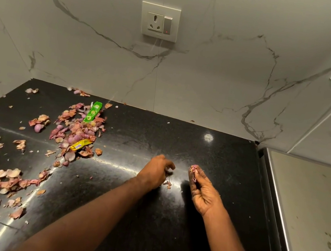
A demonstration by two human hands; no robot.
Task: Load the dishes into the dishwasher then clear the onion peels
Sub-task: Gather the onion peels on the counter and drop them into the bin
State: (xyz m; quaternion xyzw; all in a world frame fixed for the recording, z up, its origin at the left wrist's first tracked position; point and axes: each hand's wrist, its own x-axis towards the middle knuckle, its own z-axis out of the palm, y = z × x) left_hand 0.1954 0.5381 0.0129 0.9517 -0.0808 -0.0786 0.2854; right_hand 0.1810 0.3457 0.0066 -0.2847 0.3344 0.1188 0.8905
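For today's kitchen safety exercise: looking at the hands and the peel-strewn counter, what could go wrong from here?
1. The right hand pinches only a small clump of peels; bits may drop back onto the counter.
2. The green wrapper and yellow wrapper lie in the peel pile and could get swept up together.
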